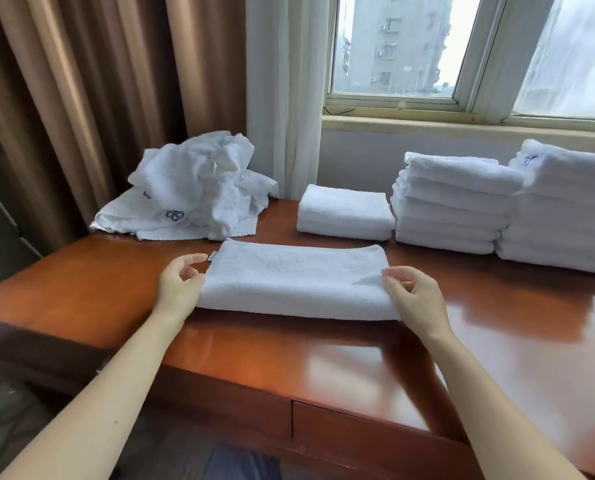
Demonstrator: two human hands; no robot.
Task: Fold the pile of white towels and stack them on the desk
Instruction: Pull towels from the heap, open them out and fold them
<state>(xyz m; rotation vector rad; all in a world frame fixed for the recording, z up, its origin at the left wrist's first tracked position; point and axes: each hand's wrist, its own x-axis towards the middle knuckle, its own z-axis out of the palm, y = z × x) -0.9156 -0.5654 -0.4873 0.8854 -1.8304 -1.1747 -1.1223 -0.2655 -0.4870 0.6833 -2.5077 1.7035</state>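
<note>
One folded towel, long axis left-right, left hand and right hand apparently pinching its ends

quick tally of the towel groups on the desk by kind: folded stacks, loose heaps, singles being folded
folded stacks: 3
unfolded heap: 1
half-folded towel at the front: 1
total: 5

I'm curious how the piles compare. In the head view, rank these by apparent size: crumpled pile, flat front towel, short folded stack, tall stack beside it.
1-2. Crumpled pile and flat front towel: they look alike, and the towel is nearer the camera, so I leave them unranked.
3. Tall stack.
4. Short folded stack.
</note>
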